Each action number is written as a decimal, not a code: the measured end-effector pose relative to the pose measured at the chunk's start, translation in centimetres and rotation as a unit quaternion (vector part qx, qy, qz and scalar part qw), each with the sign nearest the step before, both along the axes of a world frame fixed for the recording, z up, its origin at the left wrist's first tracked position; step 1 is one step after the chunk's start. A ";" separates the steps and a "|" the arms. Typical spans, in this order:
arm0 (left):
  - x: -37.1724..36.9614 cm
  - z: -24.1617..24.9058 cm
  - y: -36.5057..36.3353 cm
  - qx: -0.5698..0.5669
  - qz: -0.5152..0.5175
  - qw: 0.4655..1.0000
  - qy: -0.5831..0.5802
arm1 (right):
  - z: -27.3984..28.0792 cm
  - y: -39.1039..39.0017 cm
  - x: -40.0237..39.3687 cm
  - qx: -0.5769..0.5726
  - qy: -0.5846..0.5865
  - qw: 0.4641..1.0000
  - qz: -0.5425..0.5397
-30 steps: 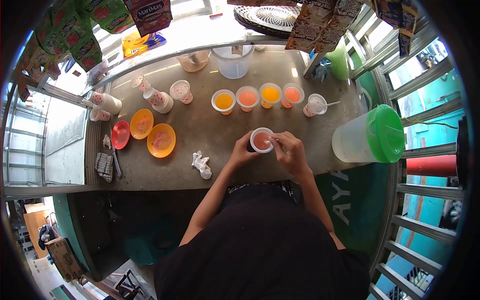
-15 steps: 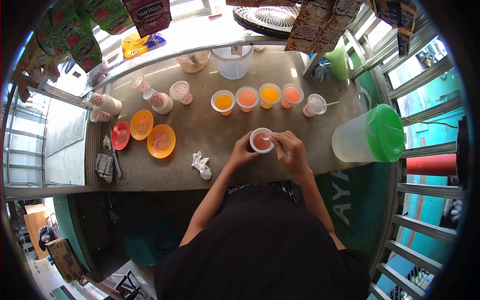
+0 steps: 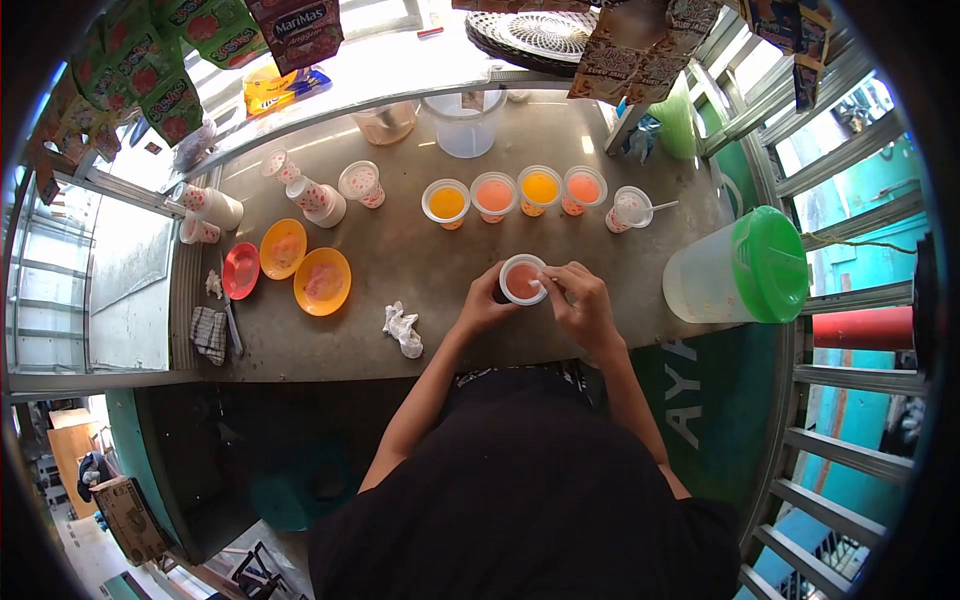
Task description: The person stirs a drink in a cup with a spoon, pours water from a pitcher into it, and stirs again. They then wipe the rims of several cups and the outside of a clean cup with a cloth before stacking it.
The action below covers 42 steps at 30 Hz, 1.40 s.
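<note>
My left hand [image 3: 487, 303] is wrapped around a plastic cup [image 3: 507, 270] of pink drink near the front of the counter. My right hand [image 3: 580, 302] pinches a small white spoon [image 3: 536, 283] whose lower end dips into the drink; most of its handle is hidden by my fingers. Beyond the hands stand filled cups in a row: an orange one [image 3: 446, 204], a pink one [image 3: 494, 196], another orange one [image 3: 540, 190] and another pink one [image 3: 584, 189]. To their right, a pale cup [image 3: 628, 211] has a white handle sticking out.
Left of my hands lie a crumpled white tissue [image 3: 402, 330], two orange plates [image 3: 325, 283] and a red plate [image 3: 241, 271]. Stacked patterned cups [image 3: 316, 203] are behind them. At right a clear jug with a green lid [image 3: 770, 267] lies near the counter's edge. Sachets [image 3: 292, 30] hang above.
The spoon and my right fingers have shifted very slightly within the cup. Both hands stay in nearly the same place, and the other things have not moved.
</note>
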State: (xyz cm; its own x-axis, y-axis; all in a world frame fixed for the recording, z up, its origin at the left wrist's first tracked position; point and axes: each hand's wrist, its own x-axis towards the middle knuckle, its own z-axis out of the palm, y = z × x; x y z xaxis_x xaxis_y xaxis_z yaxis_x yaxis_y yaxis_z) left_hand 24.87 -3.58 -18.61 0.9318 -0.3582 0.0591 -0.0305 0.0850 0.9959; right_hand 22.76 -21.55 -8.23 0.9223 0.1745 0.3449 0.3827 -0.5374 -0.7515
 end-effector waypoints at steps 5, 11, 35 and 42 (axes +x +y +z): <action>0.0 0.1 0.0 0.001 -0.001 1.000 -0.011 | 0.5 0.2 -0.1 -0.014 -0.011 1.000 -0.005; 0.0 -0.2 0.0 -0.004 -0.001 1.000 -0.005 | 0.2 0.0 -0.2 0.001 0.005 1.000 0.003; 0.0 0.1 0.0 -0.020 -0.001 1.000 -0.009 | 0.4 0.3 -0.5 0.015 0.030 0.999 -0.011; -0.1 0.3 -0.1 0.005 0.004 1.000 -0.013 | 0.0 0.1 -0.4 0.020 -0.007 0.999 -0.026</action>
State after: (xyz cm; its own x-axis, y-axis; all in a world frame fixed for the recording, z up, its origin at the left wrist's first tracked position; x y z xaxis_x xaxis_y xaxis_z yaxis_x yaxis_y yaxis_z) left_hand 24.79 -3.65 -18.26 0.9332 -0.3506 0.0793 -0.0565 0.0748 0.9956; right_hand 22.32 -21.41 -8.21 0.9250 0.1128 0.3629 0.3655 -0.5256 -0.7682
